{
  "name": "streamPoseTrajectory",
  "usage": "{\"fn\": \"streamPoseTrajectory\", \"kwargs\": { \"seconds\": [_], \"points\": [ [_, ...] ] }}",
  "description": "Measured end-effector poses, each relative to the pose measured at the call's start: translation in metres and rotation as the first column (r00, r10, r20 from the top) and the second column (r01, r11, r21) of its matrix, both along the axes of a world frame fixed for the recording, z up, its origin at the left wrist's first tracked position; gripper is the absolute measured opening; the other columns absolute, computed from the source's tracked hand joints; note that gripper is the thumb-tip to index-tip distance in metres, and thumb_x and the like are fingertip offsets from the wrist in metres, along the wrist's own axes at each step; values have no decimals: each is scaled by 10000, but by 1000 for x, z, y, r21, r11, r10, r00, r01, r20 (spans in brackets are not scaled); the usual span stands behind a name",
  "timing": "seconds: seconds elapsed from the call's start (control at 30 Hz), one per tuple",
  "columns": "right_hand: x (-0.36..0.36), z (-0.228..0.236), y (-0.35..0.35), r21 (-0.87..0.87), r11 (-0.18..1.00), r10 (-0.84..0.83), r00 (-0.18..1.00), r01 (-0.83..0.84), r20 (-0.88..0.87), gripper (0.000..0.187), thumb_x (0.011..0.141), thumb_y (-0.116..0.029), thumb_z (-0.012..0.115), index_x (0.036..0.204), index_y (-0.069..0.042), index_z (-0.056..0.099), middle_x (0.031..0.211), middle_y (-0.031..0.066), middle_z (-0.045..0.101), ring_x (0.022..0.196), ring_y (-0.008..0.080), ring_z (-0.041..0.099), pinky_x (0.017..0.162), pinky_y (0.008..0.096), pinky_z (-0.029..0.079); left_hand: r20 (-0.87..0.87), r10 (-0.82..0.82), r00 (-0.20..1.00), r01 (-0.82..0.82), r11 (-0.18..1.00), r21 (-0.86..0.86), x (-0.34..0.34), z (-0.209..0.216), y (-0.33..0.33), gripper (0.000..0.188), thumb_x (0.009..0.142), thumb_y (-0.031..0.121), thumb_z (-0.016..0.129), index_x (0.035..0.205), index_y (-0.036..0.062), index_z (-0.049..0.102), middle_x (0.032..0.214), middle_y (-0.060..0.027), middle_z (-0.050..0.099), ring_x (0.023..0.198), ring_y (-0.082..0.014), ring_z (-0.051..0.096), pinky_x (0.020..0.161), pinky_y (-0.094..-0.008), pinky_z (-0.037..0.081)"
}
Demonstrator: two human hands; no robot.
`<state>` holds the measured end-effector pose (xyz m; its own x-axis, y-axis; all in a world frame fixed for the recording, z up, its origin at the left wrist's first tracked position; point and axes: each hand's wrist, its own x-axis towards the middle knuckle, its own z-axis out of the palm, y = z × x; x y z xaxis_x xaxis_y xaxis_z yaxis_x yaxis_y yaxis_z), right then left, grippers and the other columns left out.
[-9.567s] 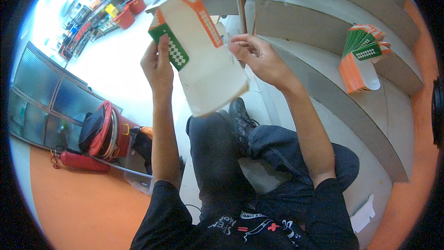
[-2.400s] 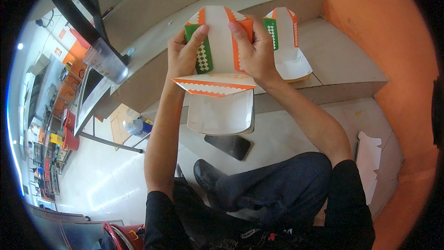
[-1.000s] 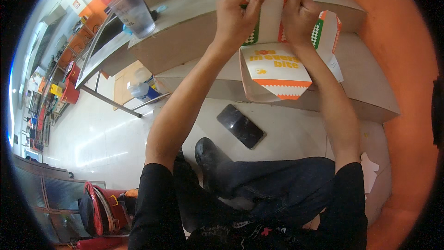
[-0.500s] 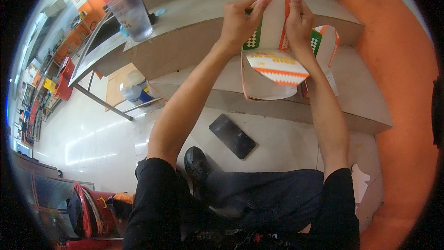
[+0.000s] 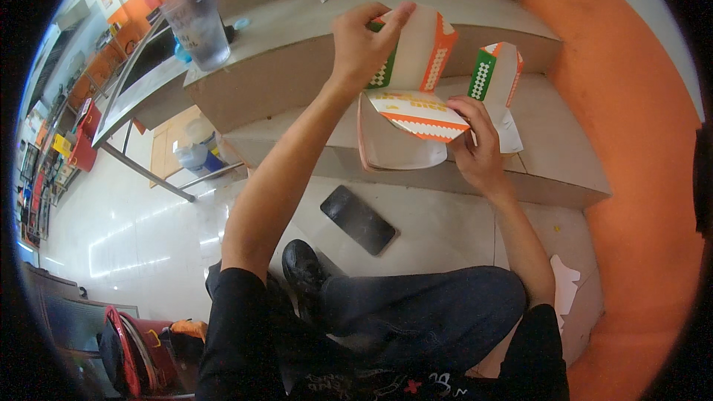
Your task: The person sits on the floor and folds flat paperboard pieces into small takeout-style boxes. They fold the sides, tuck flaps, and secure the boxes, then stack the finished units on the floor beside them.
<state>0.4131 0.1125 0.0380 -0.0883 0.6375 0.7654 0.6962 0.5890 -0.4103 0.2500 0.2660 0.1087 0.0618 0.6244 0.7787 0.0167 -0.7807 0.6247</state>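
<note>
A partly folded paper food carton [image 5: 417, 48], white inside with orange and green patterned sides, is held up over the step. My left hand [image 5: 364, 43] grips its upper left side, thumb on the white panel. Lower down, my right hand [image 5: 479, 150] pinches the right corner of its printed orange-and-white flap, fingers on top and thumb below. Beneath that flap shows a white paper piece with a curved rim [image 5: 405, 156]; I cannot tell whether it is a separate carton. Another carton [image 5: 499, 78], green and orange, stands on the step to the right.
A black phone [image 5: 358, 219] lies on the floor tiles before my shoe [image 5: 303, 267]. A clear plastic cup [image 5: 199, 33] stands on the upper step at the left, near a metal-framed table [image 5: 137, 108]. Torn white paper [image 5: 566, 282] lies at the right, by the orange wall [image 5: 639, 215].
My right hand has left the carton's upper right side and come down to the flap's right corner. The left hand keeps its hold at the upper left.
</note>
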Motion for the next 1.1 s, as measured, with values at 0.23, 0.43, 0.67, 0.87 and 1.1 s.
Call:
{"fn": "streamPoseTrajectory", "kwargs": {
  "seconds": [0.23,0.43,0.67,0.87,1.1],
  "points": [
    [-1,15,51,-6,1000,5,903,-8,-429,319,920,-273,620,1093,-16,546,1040,89,598,941,185,613,800,296,495,60,-170,984,154,966,206,-2,5,0,422,888,355,617,762,-45,662,637,-107,620,591,-126,550,556,-279,434],
    [-19,25,101,124,965,255,705,-232,-662,482,974,-421,477,1249,-27,449,1089,78,553,1070,143,519,906,330,437,152,-293,944,304,951,-52,0,7,2,642,946,516,446,779,-66,659,682,-78,618,653,-135,555,601,-274,440],
    [-17,35,124,77,973,221,775,-219,-592,412,965,-452,491,1063,-52,511,893,20,533,773,85,471,662,238,408,225,-269,937,272,962,15,0,3,14,662,920,574,463,859,-53,665,732,-80,622,676,-157,572,628,-288,459],
    [-31,23,128,115,992,109,790,-48,-604,399,894,-440,628,891,-47,560,715,-8,544,646,72,485,591,240,413,122,-80,989,117,936,-332,-8,-23,16,608,888,573,541,841,-20,663,701,-36,601,652,-114,549,609,-268,455],
    [-38,30,111,147,988,122,788,-40,-604,370,847,-410,700,825,-52,607,702,-1,587,628,68,514,573,236,428,181,-98,979,151,940,-305,-10,-19,10,540,907,503,578,741,-9,622,643,20,537,575,-65,457,510,-237,399]
  ]
}}
